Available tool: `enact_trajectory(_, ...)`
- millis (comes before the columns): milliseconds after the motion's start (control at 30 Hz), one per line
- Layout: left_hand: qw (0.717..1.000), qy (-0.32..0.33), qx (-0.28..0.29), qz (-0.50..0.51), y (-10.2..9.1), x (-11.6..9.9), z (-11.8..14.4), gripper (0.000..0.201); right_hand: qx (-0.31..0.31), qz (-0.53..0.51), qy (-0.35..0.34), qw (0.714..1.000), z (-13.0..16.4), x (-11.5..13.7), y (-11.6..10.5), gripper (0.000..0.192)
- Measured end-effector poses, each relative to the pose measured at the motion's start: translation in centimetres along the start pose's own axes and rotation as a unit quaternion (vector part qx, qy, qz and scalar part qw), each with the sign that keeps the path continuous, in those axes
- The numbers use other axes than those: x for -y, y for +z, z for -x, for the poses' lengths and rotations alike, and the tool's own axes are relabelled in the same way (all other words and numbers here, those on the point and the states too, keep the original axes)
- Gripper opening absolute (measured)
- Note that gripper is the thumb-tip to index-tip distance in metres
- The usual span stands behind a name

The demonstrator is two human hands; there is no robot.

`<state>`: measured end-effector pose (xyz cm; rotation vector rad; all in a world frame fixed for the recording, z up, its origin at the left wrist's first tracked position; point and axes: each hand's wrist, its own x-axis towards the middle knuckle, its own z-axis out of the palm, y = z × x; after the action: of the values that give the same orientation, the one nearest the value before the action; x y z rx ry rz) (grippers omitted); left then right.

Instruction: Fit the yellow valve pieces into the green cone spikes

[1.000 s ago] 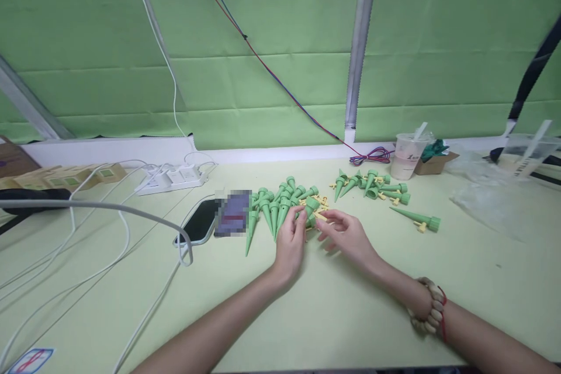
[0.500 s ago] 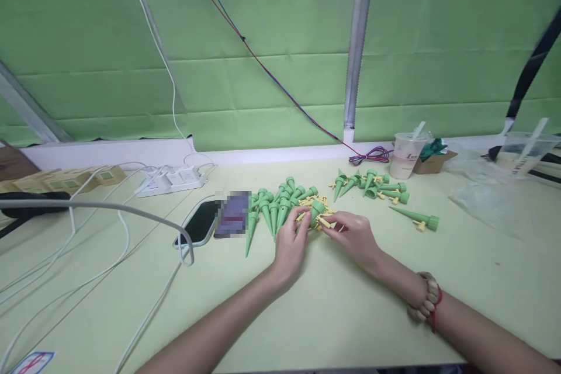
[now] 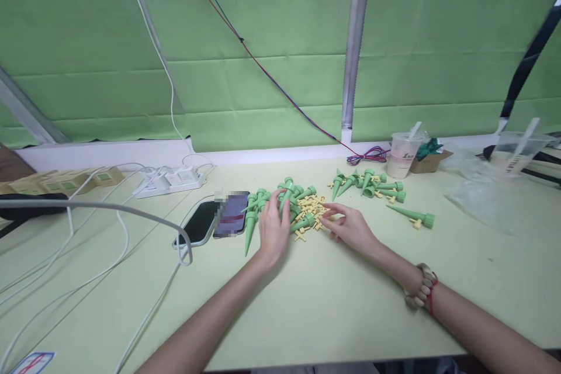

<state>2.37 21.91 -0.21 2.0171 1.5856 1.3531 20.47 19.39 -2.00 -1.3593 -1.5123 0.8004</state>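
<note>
Left hand point(image 3: 274, 234) has a green spike point(image 3: 288, 190) pinched left of the yellow pile point(image 3: 312, 204), probably for control; right hand point(image 3: 349, 230)'s beside it, can't tell if gripping.

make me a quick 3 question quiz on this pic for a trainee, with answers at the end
1. Multiple choice: what colour are the small loose pieces heaped beside the right hand?
a) red
b) yellow
c) blue

2. True or false: a single green spike lies apart from the others, farther to the right than the right hand.

3. Short answer: which of the hands is nearer the white power strip?

Key: 1. b; 2. true; 3. the left hand
</note>
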Motion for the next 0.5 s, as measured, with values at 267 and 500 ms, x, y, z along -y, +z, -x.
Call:
enact_trajectory(267,0.971,0.093,0.047,-0.216,-0.2,1.7,-1.4,0.039,-0.07,0.206,-0.1,0.971,-1.0,-1.0,-1.0,0.038)
enact_trajectory(500,0.97,0.078,0.079,-0.214,0.2,1.4,-1.1,0.034,-0.145,0.53,0.173,0.817,-2.1,-2.3,-4.6,0.056)
